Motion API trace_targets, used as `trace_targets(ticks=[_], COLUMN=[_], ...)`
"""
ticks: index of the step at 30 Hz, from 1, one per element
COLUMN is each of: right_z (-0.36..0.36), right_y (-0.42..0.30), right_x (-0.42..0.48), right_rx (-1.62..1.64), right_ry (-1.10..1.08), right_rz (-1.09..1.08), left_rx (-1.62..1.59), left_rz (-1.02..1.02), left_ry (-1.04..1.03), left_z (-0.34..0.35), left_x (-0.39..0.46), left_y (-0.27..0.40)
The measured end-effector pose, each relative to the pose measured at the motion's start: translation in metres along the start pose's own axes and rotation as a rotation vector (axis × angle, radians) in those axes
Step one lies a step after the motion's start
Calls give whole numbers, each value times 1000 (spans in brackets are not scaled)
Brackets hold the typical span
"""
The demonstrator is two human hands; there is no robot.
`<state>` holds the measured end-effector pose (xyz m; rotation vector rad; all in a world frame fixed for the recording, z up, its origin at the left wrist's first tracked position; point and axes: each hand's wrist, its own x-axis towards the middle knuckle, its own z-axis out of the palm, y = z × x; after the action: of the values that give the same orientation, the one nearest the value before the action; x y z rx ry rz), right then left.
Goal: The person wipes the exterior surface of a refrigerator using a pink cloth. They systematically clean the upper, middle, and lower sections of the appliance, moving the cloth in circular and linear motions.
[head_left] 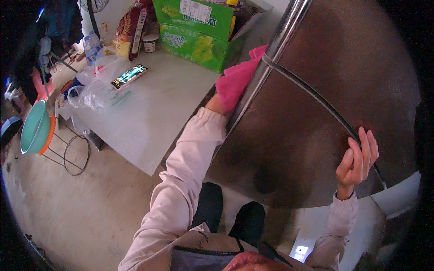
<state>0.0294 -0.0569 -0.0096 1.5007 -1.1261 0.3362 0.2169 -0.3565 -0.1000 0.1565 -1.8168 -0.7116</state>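
My left hand [215, 103] is at a pink cloth [237, 79], which covers nearly all of it; only the wrist shows. The cloth lies against a shiny metal tube [252, 89] along the edge of a large dark brown panel [291, 135]. From a loop around the tube, a thin black cord or rod [315, 93] curves across the panel. Over its lower stretch lies my right hand [357, 159], fingers pointing away from me and thumb to the left. Whether these fingers grip the cord or only rest over it is unclear.
A grey-white tabletop [159, 98] on the left bears a lit phone [129, 77], clear plastic bags [98, 95], a green carton [195, 37], a jar [150, 43] and a bottle [91, 47]. Further left, a teal basin [35, 128] sits on a wire stand [76, 155].
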Motion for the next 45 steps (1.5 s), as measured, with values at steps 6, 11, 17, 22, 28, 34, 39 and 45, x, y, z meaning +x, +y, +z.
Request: trace_targets(ticks=[6,11,17,22,28,34,39,45], right_z=[2,5,2,-1,1,2,4,6], right_y=[1,4,-2,1,-3,-3,-6,-7], right_x=[-8,-12,-12,-20,-14,-17,-16,-10], right_rx=[-71,-112,-181,-188,-192,-212,-203,-179], right_ry=[-12,8,-18,-51,-53,-59,-37,-36], right_rz=[-16,-47,12,8,-10,-27,-8,9], left_rx=[1308,2193,1940,1009,529,394,347,329], left_rz=[300,700,433,271,246,149,-7,-194], left_ry=[-255,-882,-606,-128,209,200,18,-218], left_z=[46,102,104,98,59,73,101,108], left_x=[-67,-156,-141,-73,46,6,-122,-236], left_y=[-83,-158,-149,-110,-94,-140,-193,-212])
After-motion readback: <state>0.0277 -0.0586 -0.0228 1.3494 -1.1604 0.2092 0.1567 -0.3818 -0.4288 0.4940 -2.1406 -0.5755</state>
